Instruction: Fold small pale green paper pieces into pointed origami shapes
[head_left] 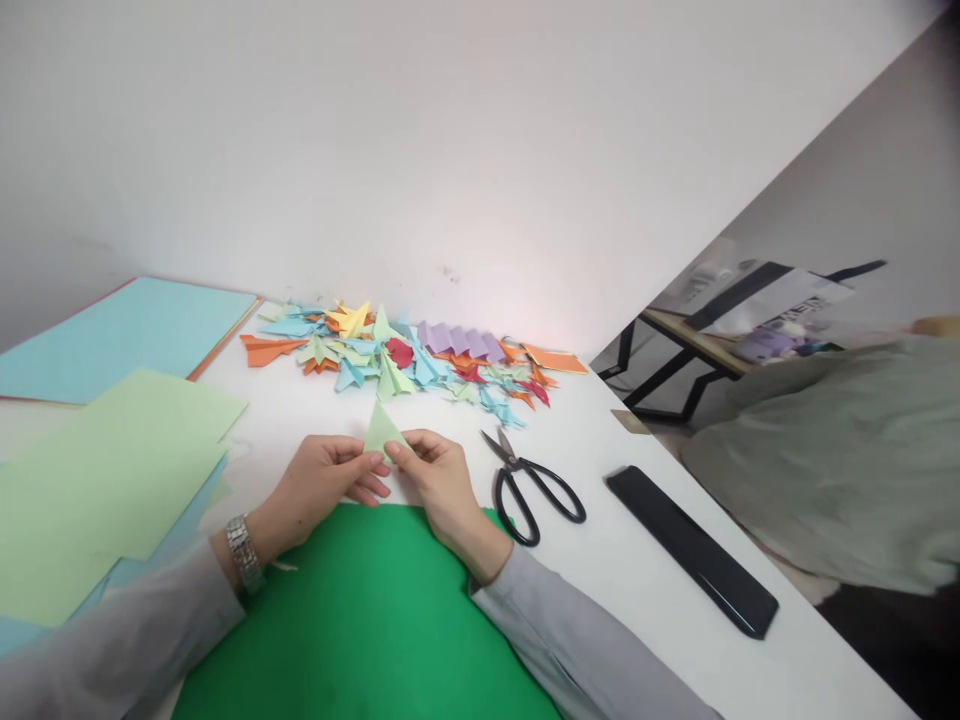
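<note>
Between my two hands a small folded piece of light green paper [381, 428] is held up, its pointed tip away from me. My left hand [330, 475] pinches its left side between thumb and fingers. On the right side, my right hand [442, 475] grips it with the thumb on top. Both hands are over the far edge of a green sheet [352, 620] on the white table. Black-handled scissors [517, 480] lie with blades apart, right of my right hand. Beyond my hands spreads a pile of folded paper pieces [390, 375] in many colours.
Light green sheets [112, 490] lie over blue ones at the left, with a light blue sheet [135, 330] behind. A long black object [690, 550] rests near the table's right edge. A person in a grey-green garment [840, 460] is at the right, near another table [705, 340].
</note>
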